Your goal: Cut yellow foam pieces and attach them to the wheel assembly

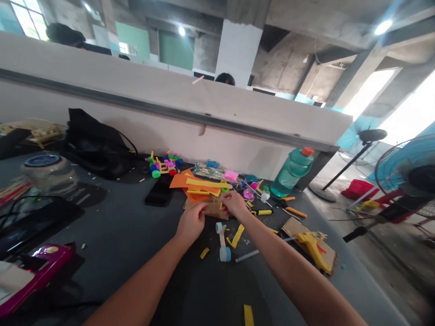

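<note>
My left hand [190,224] is over the near edge of a piece of brown cardboard [214,209], its fingers drawn together; what they hold, if anything, is too small to make out. Just to its right, my right hand [234,203] pinches a small yellow strip above the cardboard. Orange paper [179,180] with longer yellow paper strips [203,183] lies right behind both hands. Nearer to me are a dumbbell-shaped piece with blue-and-white round ends [225,254] and cut yellow scraps [238,235]. A yellow cutter [262,212] rests beside my right wrist.
At right stand a green bottle [292,172], orange-handled scissors [295,212] and a yellow glue gun [315,250] on cardboard. A black phone [159,191], colourful small parts [162,164], a clear jar [49,172], a black bag [93,143] and a magenta power strip [44,275] lie left. A partition [163,91] borders the back.
</note>
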A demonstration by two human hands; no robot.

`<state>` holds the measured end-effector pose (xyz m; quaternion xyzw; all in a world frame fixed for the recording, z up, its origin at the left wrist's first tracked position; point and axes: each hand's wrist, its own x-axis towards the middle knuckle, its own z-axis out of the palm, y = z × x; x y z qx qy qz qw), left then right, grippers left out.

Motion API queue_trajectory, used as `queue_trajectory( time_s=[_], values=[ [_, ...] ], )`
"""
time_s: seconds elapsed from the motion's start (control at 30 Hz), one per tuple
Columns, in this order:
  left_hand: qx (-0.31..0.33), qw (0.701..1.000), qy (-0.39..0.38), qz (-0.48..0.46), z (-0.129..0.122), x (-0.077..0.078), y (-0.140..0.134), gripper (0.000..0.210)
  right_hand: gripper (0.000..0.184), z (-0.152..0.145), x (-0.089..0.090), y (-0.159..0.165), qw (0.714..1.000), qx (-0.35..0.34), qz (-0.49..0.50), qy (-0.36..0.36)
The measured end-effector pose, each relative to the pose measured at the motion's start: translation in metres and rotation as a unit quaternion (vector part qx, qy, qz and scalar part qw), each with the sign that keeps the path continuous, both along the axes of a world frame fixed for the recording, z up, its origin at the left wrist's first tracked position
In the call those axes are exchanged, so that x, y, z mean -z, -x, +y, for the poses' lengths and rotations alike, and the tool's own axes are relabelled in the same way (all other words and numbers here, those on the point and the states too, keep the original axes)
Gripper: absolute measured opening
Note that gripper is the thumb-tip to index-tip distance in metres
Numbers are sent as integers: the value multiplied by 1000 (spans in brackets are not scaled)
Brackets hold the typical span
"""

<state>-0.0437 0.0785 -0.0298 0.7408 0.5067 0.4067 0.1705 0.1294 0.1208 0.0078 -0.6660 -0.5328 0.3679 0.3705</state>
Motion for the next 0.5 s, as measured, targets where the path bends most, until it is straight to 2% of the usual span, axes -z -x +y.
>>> queue_trajectory(
  time_s=[0.1,0.17,0.27,0.33,0.4,0.43,0.5],
  values=[
    [-10,1000,-2,4,-1,-1,0,35,12,2,-3,4,998,-15,-64,-24],
    [-17,1000,-1,-2,0,-2,0,36,13,-6,-9,-5,993,-17,-103,-52],
    [-1,1000,-10,-21,0,-2,-1,38,12,-33,-22,-38,986,-5,-152,-73],
    [37,999,-23,-25,-1,-3,-2,42,15,-59,-33,-72,977,23,-192,-84],
    [95,995,-30,-10,-3,-4,-4,47,18,-91,-44,-111,941,62,-310,-119],
    [119,992,-31,-1,-5,-5,-6,49,20,-107,-49,-129,921,97,-359,-112],
    [166,985,-33,28,-9,-9,-8,51,28,-138,-54,-160,879,152,-449,-46]
  ],
)
